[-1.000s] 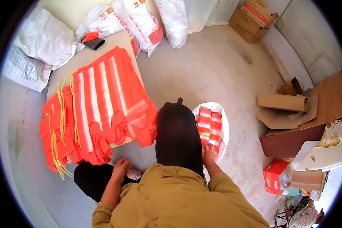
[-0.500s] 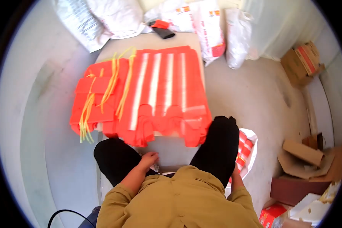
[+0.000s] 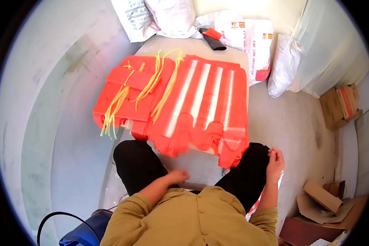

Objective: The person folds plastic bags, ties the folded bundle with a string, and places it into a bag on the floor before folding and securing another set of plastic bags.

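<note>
"Hands first: what is changing?"

"The right hand (image 3: pixel 276 162) is coming up from the sack (image 3: pixel 280 179) and is now hanging just beside the right knee (image 3: pixel 254 158), clear of the packs (image 3: pixel 254 205). The left hand (image 3: pixel 178 176) is moving inward between the knees."

"Is either one holding anything?"

"Right fingers are curling loosely. Nothing is showing in them, though I am not ruling out something small. On the left I cannot tell; blur is hiding the fingers."

"Where is the stack lying?"

"The stack (image 3: pixel 205 98) is lying on the table (image 3: pixel 168 44), its front edge overhanging toward the knees. The bundle (image 3: pixel 131 96) is lying just to its left, with yellow ties (image 3: pixel 119 108) trailing across. Neither hand is touching the stack."

"And your reading?"

"The view is swinging toward the table while the right hand is leaving the packs. I am judging that the work is shifting from sack to stack."
</note>
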Motion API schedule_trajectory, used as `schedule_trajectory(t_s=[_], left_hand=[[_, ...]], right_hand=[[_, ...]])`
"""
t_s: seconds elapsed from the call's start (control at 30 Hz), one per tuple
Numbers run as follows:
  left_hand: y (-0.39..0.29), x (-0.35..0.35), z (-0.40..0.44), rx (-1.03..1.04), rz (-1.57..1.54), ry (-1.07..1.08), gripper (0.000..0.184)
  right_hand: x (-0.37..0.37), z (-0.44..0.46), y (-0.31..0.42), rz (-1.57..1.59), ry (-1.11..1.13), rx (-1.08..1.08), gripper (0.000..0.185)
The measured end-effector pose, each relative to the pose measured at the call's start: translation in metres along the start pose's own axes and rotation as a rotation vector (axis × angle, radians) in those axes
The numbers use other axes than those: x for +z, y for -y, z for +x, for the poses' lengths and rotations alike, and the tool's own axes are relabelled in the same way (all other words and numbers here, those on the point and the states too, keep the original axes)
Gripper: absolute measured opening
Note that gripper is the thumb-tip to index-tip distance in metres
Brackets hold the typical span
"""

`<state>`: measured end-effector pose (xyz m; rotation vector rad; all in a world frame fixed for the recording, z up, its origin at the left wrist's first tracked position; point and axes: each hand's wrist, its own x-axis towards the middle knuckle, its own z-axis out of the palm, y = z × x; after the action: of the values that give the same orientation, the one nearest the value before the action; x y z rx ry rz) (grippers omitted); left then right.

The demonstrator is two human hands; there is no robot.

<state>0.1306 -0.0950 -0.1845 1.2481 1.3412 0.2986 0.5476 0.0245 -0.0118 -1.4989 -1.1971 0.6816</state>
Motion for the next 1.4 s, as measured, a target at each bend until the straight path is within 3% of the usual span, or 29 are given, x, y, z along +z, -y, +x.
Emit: schedule_trajectory(t_s=[0.13, 0.27, 0.37, 0.47, 0.57, 0.7, 0.83, 0.93, 1.03, 1.4], left_hand=[[-0.006, -0.002, -0.003, -0.040, -0.074, -0.044, 0.032], [-0.008, -0.003, -0.006, -0.089, -0.153, -0.075, 0.034], [-0.008, -0.002, -0.004, -0.028, -0.029, -0.027, 0.033], [-0.012, 0.006, -0.007, 0.237, 0.210, -0.207, 0.031], [-0.081, -0.018, -0.040, 0.177, 0.086, -0.339, 0.025], [-0.124, -0.060, -0.056, 0.297, 0.273, -0.790, 0.018], [-0.145, -0.102, -0.056, 0.491, 0.563, -1.176, 0.038], [-0.125, -0.126, -0.033, 0.399, 0.630, -1.076, 0.048], [-0.120, -0.136, -0.030, 0.442, 0.477, -0.965, 0.045], [-0.108, -0.151, -0.021, 0.439, 0.321, -0.971, 0.027]], right_hand=[[0.033, -0.008, 0.030, -0.552, 0.192, -0.637, 0.008], [0.037, -0.008, 0.028, -0.464, 0.113, -0.534, 0.007], [0.035, -0.008, 0.027, -0.474, 0.120, -0.541, 0.007], [0.032, -0.009, 0.023, -0.481, 0.106, -0.524, 0.007], [0.031, -0.009, 0.021, -0.467, 0.100, -0.527, 0.007], [0.031, -0.008, 0.021, -0.467, 0.113, -0.531, 0.007], [0.034, -0.008, 0.025, -0.481, 0.118, -0.514, 0.007], [0.036, -0.009, 0.027, -0.468, 0.112, -0.523, 0.007], [0.034, -0.009, 0.024, -0.477, 0.106, -0.507, 0.007], [0.038, -0.010, 0.020, -0.457, 0.106, -0.514, 0.007]])
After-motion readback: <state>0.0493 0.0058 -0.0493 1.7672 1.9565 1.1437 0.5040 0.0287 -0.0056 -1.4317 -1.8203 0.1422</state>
